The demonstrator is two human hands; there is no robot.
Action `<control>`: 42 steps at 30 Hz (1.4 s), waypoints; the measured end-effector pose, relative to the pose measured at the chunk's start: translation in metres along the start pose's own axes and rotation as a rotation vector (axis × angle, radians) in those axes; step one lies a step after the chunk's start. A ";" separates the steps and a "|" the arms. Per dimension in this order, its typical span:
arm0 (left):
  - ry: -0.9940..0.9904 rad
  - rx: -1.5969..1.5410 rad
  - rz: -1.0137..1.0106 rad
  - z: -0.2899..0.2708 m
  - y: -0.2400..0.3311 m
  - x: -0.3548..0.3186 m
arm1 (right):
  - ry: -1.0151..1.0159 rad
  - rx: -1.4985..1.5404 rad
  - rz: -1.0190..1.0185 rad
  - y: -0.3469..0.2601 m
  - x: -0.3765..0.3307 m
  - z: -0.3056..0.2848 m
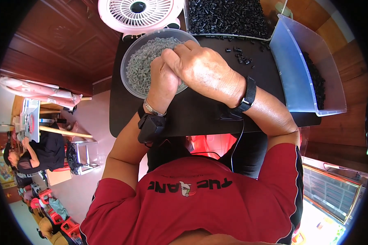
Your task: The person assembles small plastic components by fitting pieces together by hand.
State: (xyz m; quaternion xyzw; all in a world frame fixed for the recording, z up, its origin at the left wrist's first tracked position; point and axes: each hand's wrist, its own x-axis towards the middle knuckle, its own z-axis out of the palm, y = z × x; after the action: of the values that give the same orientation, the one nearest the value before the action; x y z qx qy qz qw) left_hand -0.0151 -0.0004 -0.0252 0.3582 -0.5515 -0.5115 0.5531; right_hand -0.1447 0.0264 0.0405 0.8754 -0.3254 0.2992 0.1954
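Co-worker: one person in black (pixel 49 149), well apart, left of the grip.
Fan: one, pink and white (pixel 138 7), beyond the grip and to its left.
Bowl: one, round and clear (pixel 124 77), its right part behind the hands.
Grey coils: too many to count (pixel 141 69), heaped in the bowl, just left of the grip.
Left hand: one (pixel 164 78), fingers curled in against the other hand; their tips are hidden, so I cannot tell whether they grasp anything.
Right hand: one (pixel 204 73), fingers bent down where the two hands meet; what they pinch, if anything, cannot be told.
Wristbands: two, black, one behind each hand.
Tray: one (pixel 229 37), beyond the grip and to its right, full of uncounted black pieces (pixel 225 16).
Loose black pieces: ten or so in the nearest cluster (pixel 240 57), right of the grip, on the one dark table (pixel 196 118).
Bin: one, translucent (pixel 290 69), farthest right, more black pieces inside.
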 end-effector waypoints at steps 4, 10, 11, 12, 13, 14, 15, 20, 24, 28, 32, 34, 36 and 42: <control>-0.003 -0.055 -0.017 -0.002 0.001 -0.001 | -0.011 -0.005 0.011 -0.002 0.001 0.002; -0.002 -0.156 -0.053 -0.002 0.006 -0.005 | 0.011 0.075 0.033 -0.001 0.000 0.006; -0.039 -0.072 -0.085 -0.002 0.013 -0.006 | 0.008 0.077 0.034 0.002 0.001 0.005; -0.078 0.011 -0.117 -0.002 0.018 -0.007 | 0.025 0.129 0.049 0.006 0.001 0.002; -0.078 0.010 -0.120 0.000 0.021 -0.008 | 0.042 0.181 0.064 0.009 0.001 0.001; -0.071 0.021 -0.106 0.002 0.025 -0.009 | 0.041 0.184 0.062 0.011 0.001 0.003; -0.066 0.034 -0.093 0.003 0.026 -0.009 | 0.055 0.197 0.055 0.013 0.001 0.004; -0.031 0.018 0.004 0.004 0.017 -0.009 | 0.040 0.224 0.022 0.011 0.001 0.004; 0.015 -0.042 0.007 0.003 0.019 -0.009 | 0.063 0.213 -0.011 0.010 0.004 0.005; 0.030 -0.128 0.028 0.005 0.022 -0.011 | 0.072 0.242 0.019 0.011 0.003 0.002; 0.053 -0.086 0.002 0.008 0.033 -0.012 | 0.114 0.325 0.041 0.015 0.005 0.001; 0.063 -0.103 -0.015 0.007 0.033 -0.011 | 0.142 0.375 0.075 0.018 0.006 0.003; 0.055 -0.099 -0.046 0.003 0.031 -0.011 | 0.134 0.360 0.111 0.019 0.006 0.002; 0.011 -0.084 -0.031 0.002 0.032 -0.010 | 0.079 0.320 0.109 0.023 0.001 0.004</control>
State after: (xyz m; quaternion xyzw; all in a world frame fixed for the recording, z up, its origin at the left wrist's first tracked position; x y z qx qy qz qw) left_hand -0.0101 0.0169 0.0031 0.3463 -0.5208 -0.5406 0.5626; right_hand -0.1580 0.0074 0.0418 0.8639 -0.3127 0.3916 0.0494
